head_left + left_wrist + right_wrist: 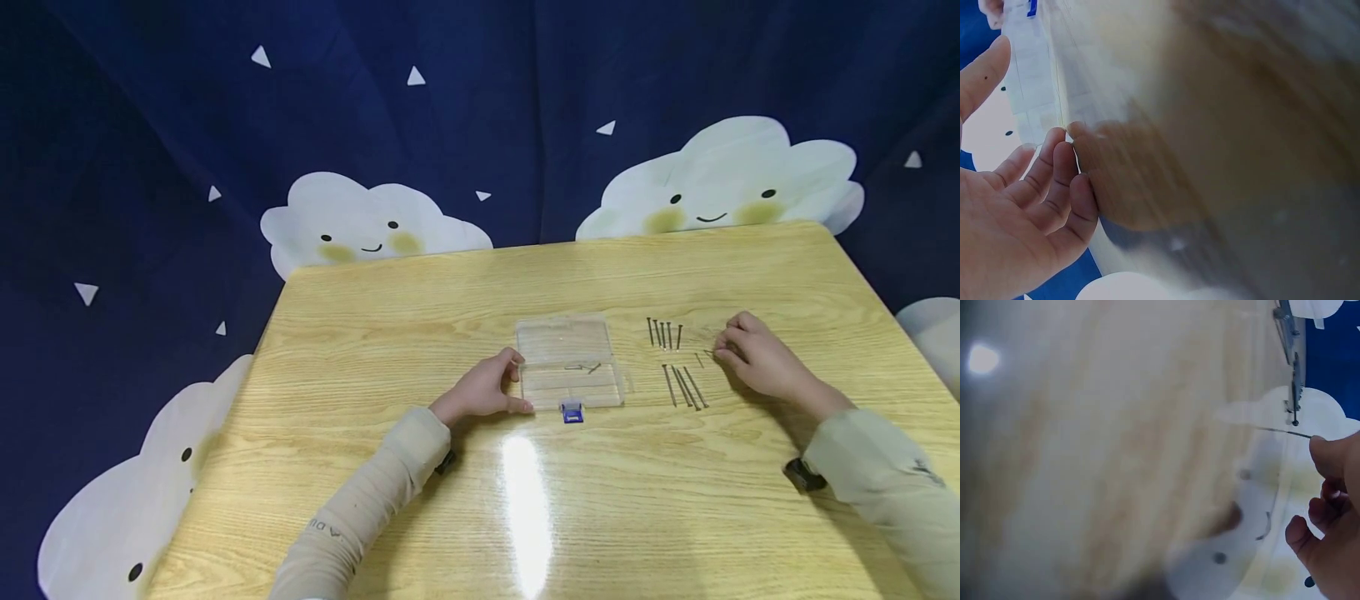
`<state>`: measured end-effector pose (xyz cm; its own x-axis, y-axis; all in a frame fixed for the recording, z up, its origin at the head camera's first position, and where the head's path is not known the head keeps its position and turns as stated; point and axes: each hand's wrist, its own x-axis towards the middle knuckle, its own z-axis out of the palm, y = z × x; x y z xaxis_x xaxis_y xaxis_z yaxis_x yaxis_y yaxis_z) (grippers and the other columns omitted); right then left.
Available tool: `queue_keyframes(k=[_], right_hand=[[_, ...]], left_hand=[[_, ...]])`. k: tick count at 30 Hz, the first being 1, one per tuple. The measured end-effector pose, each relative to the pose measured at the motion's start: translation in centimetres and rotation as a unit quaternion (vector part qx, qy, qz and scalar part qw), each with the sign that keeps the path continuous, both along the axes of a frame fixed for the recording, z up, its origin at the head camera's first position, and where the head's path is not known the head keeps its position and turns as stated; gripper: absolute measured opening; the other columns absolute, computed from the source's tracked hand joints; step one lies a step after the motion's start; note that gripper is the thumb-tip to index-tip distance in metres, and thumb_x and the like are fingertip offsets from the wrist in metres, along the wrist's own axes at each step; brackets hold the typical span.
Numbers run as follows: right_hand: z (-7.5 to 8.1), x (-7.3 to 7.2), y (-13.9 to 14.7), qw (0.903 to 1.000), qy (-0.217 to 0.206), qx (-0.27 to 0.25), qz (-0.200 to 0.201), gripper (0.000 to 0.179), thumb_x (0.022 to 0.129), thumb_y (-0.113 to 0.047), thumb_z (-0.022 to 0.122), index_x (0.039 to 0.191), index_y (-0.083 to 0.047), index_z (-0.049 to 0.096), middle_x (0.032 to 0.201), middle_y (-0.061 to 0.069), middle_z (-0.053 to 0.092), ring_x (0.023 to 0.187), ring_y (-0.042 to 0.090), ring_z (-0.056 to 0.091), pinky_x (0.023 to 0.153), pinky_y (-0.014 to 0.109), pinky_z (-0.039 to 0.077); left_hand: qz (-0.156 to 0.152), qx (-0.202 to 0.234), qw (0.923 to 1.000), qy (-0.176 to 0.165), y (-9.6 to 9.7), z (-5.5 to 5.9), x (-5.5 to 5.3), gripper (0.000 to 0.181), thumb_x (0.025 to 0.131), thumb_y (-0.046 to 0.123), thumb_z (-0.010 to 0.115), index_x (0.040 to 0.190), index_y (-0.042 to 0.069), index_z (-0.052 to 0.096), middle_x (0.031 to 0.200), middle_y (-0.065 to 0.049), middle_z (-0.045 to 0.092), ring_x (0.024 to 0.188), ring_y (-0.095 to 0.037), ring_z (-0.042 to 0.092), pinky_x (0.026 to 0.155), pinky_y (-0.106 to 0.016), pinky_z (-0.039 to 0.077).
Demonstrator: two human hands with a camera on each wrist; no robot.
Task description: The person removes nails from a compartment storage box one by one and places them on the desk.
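Note:
A clear plastic box (572,386) lies on the table with its lid (562,340) folded back and a blue latch (572,412) at the front. A few small nails (592,367) are inside it. My left hand (491,385) rests at the box's left side, thumb by the front corner and fingertips near the hinge. To the right, my right hand (757,354) pinches a thin nail (1297,434) between thumb and index finger, low over the table. Another small nail (699,361) lies just left of those fingertips.
Between the box and my right hand, long nails lie in two rows, a far row (662,334) and a near row (681,386). The wooden table (375,333) ends against a dark blue curtain (525,125) with white clouds.

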<state>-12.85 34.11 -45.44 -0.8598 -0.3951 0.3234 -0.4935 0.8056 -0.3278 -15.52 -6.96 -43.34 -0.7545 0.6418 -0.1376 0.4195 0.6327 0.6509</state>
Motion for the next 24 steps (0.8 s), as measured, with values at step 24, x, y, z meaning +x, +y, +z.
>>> queue_keyframes(k=[24], right_hand=[[1.3, -0.9, -5.4, 0.9977, 0.029, -0.037, 0.048, 0.013, 0.075, 0.006, 0.069, 0.081, -0.005, 0.064, 0.083, 0.004, 0.042, 0.068, 0.011, 0.034, 0.059, 0.030, 0.033]], left_hand=[[0.003, 0.001, 1.0000, -0.003, -0.1, -0.1, -0.1, 0.065, 0.071, 0.028, 0.079, 0.119, 0.001, 0.044, 0.090, -0.004, 0.052, 0.070, -0.011, 0.043, 0.064, -0.022, 0.037]])
